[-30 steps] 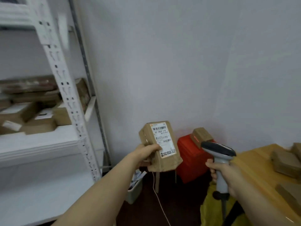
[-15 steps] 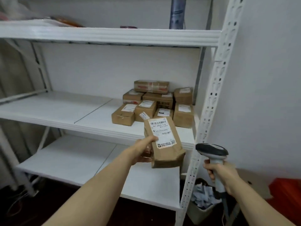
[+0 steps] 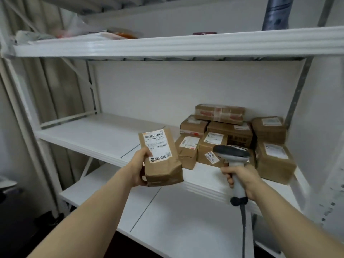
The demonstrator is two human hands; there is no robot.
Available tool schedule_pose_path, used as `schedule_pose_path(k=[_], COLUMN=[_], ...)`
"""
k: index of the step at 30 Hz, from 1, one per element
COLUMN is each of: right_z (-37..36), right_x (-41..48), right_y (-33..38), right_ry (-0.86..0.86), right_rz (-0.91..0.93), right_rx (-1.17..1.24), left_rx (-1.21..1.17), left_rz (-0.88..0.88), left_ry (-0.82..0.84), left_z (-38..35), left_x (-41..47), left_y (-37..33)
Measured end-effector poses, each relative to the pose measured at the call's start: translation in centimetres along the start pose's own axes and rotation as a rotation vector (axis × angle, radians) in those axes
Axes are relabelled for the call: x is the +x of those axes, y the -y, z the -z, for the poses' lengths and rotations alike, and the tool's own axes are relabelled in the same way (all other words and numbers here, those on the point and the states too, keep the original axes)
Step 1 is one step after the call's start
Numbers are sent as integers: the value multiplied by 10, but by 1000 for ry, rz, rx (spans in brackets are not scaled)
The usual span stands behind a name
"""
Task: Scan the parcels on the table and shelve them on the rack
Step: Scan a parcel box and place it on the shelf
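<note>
Facing a white rack [image 3: 167, 47], spread across the view from 9 to 3 o'clock. On its middle shelf [image 3: 96, 133], bare board toward 9 o'clock and a pile of brown parcels [image 3: 230, 135] crowded toward 3 o'clock, partly stacked, most labels up.

Held in the air a little toward 6 o'clock from the middle of the view, just at 9 o'clock of the pile: one brown parcel [image 3: 163, 170], upright, label toward the camera, touching neither shelf nor pile. Creased at the bottom corner, so probably soft-sided.

At 3 o'clock of that parcel, a grey handheld scanner [image 3: 231, 153], head overlapping the pile's front row in this view, cable [image 3: 243, 229] dropping toward 6 o'clock.

Left hand [image 3: 138, 169] clamped on the parcel's 9 o'clock edge, thumb on the label's lower corner, fingers hidden behind. Right hand [image 3: 240, 176] wrapped tight round the scanner's grip.

White label [image 3: 158, 144] with its barcode at the 12 o'clock end. Cannot tell whether already scanned.

Probably about to shelve. Risks from here:
- Gripped by one edge only, so liable to twist or slip when pushed in beside the pile.
- Scanner head close to the front row, so liable to nudge a parcel off the lip.
- Loose cable near the lower shelf [image 3: 186, 220], likely to snag on its edge.
- If set down label-first against the pile, barcode hidden for any later check.
</note>
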State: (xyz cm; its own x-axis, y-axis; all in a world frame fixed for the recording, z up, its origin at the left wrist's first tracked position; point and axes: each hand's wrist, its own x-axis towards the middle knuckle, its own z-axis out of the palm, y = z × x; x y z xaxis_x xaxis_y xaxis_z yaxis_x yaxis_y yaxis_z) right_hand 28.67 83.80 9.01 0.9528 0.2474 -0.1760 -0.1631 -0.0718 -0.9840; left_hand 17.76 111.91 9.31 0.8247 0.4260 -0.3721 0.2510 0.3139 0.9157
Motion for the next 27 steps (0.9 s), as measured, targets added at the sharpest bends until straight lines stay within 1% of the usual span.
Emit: schedule_pose_path(k=[5,8,11,14,21,27], right_z=[-24,-35,-48,-59,-82,-103], right_x=[77,122,155,179,218,244], right_y=[41,57,64,66,75,87], right_ry=[132,73,86,113,96,61], right_rz=[-66,-43,-60,-101,-172,-232], right_rx=[-16,4,19,3,-5,-52], left_rx=[62,80,83,81,76,117], left_rz=[1,-9,23,35,26,50], left_ry=[-56,-87,-94,-68,-39,105], left_z=[-3,-5,-2,1,4,0], left_x=[73,116,149,180,258,333], left_y=[-47,-69,-83,-94,-111,-126])
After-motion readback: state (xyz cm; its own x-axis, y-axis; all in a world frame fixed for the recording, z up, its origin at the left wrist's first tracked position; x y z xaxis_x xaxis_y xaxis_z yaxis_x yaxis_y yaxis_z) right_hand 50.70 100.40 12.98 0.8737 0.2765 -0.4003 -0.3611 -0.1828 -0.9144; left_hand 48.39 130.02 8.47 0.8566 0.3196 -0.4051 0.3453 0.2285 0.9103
